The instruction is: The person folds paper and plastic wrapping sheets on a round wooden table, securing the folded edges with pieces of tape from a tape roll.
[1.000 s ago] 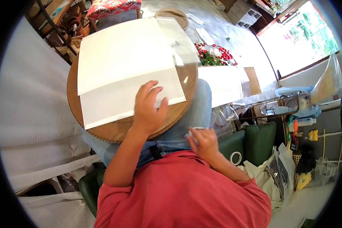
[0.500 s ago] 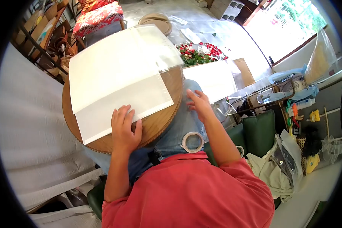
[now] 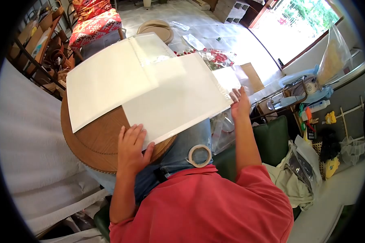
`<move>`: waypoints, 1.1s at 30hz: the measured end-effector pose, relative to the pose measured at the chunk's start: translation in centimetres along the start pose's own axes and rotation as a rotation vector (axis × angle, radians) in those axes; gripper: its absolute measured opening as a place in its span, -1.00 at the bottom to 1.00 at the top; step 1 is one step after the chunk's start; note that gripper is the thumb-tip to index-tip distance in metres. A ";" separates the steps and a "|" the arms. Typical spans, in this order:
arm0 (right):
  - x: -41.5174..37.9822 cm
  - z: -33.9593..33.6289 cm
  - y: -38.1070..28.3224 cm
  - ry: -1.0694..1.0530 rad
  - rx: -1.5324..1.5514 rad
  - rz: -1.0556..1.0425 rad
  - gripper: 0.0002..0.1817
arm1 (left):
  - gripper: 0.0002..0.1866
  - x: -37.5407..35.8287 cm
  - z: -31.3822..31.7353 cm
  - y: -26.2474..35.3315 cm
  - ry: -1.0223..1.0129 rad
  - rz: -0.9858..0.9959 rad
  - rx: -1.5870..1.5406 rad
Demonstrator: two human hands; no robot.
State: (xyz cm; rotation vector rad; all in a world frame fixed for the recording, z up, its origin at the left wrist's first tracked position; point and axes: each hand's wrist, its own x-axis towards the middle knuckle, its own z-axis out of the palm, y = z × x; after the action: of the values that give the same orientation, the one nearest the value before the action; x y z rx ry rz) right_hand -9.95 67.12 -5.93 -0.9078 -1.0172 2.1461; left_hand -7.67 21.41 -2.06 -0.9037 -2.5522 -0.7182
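Observation:
A large white sheet in a clear plastic sleeve (image 3: 178, 95) lies slanted across the round wooden table (image 3: 91, 141) and sticks out past its right side. At its far right edge my right hand (image 3: 241, 104) grips the clear margin, thumb and fingers closed on it. My left hand (image 3: 133, 148) rests flat by the near left corner, fingers stretched and thumb apart, touching the edge. To the left, a stack of white sheets (image 3: 109, 77) lies on the table, partly beside and under the slanted one. A roll of tape (image 3: 199, 156) sits on my lap.
Red flowers (image 3: 221, 58) lie on the floor ahead, partly behind plastic. A piece of cardboard (image 3: 251, 77) is at the right. A metal rack (image 3: 288, 97) with odds and ends stands right of me, beside a green cushion (image 3: 271, 133). A red patterned chair (image 3: 95, 28) stands beyond the table.
My right hand has moved right and taken hold of the sleeved sheet's edge. That sheet has shifted right, off the stack, and turned. My left hand stays near its corner.

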 end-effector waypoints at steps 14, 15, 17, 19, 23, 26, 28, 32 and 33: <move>10.9 -7.4 3.2 0.165 -0.084 -0.103 -0.64 | -0.39 0.4 -0.6 -0.1 -0.126 0.022 -0.107; 12.7 -8.0 2.7 0.160 -0.086 -0.107 -0.64 | -0.40 0.5 -0.4 -0.1 -0.118 0.020 -0.109; 15.5 -9.2 2.2 0.358 -0.201 -0.126 -0.63 | -0.41 0.6 -0.4 0.2 -0.112 -0.002 -0.121; 19.2 -11.3 3.7 0.412 -0.264 -0.133 -0.61 | -0.42 0.6 -0.4 0.3 -0.113 -0.026 -0.130; 20.5 -12.2 5.5 0.569 -0.291 -0.057 -0.55 | -0.43 0.6 -0.4 0.2 -0.124 -0.040 -0.126; 23.6 -15.6 8.6 0.579 -0.352 0.009 -0.57 | -0.43 0.8 -0.4 0.3 -0.139 -0.045 -0.123; 26.3 -17.9 10.9 0.610 -0.462 0.018 -0.63 | -0.43 1.1 -0.4 0.4 -0.147 -0.043 -0.118; 23.7 -16.0 10.1 0.738 -0.308 0.155 -0.50 | -0.41 1.5 -0.5 0.8 -0.178 -0.054 -0.091; 23.7 -16.1 10.4 0.740 -0.309 0.160 -0.50 | -0.40 1.6 -0.5 0.8 -0.193 -0.059 -0.086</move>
State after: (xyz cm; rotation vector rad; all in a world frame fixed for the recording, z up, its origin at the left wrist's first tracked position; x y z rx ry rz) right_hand -13.75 85.78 -29.75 -1.8029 -0.9029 1.5507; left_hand -8.23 22.46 -0.57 -0.9718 -2.7455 -0.7983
